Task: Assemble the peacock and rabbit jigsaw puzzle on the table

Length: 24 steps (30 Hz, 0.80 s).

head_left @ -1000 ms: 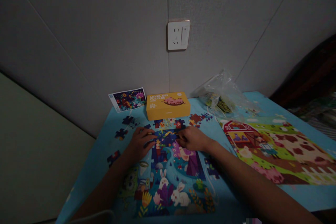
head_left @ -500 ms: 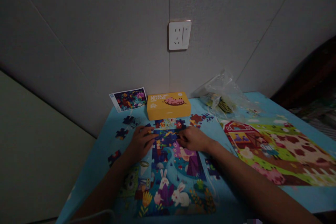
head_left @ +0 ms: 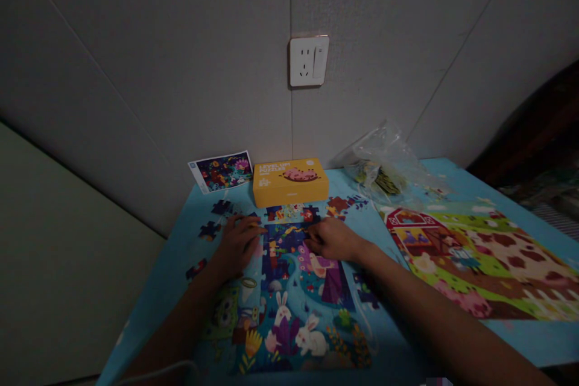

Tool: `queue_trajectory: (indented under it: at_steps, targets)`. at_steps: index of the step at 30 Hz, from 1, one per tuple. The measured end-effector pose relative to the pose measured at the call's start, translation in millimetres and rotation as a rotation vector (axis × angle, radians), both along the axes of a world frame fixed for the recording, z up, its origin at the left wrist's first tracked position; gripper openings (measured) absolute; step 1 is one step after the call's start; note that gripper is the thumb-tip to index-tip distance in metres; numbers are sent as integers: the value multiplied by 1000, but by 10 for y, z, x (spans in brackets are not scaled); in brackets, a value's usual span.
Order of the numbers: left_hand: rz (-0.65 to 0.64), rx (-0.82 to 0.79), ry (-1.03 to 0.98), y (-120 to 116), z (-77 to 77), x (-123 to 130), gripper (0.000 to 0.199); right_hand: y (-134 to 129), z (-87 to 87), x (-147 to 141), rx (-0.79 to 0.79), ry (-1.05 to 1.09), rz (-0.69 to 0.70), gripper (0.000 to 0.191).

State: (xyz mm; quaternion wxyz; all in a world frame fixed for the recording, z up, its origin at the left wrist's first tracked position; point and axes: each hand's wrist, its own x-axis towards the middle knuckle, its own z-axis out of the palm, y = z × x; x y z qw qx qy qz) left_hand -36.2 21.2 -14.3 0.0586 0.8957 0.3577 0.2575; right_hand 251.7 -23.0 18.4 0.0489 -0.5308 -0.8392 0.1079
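Note:
A partly joined jigsaw puzzle (head_left: 289, 295) with white rabbits and a purple-dressed figure lies in front of me. My left hand (head_left: 239, 240) rests at its upper left edge, fingers stretched out and slightly apart. Over the upper right part of the puzzle, my right hand (head_left: 332, 239) has its fingers curled in, knuckles up and fingertips down against the picture. Whatever may be under those fingertips is hidden. Just beyond both hands lies a row of puzzle pieces (head_left: 289, 213).
A yellow puzzle box (head_left: 291, 184) stands by the wall beside a picture card (head_left: 222, 171). Loose pieces (head_left: 208, 230) lie at left, others (head_left: 338, 205) at right. Farther right are a clear plastic bag (head_left: 384, 163) with pieces inside and a farm puzzle (head_left: 488, 262).
My left hand has drawn slightly left, away from the puzzle's upper part, uncovering more of its edge. My right hand stays in the same place.

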Motion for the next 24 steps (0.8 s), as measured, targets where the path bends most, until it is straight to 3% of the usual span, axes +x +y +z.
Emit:
queue_trajectory:
  at_steps: [5, 17, 24]
  targets:
    - [-83, -19, 10, -47, 49, 19, 35, -3, 9, -3, 0, 0, -1, 26]
    - [-56, -33, 19, -49, 30, 17, 43, -4, 31, -12, -17, -9, -9, 24]
    - [82, 65, -98, 0, 45, -11, 56, 1, 12, -1, -7, 8, 1, 24]
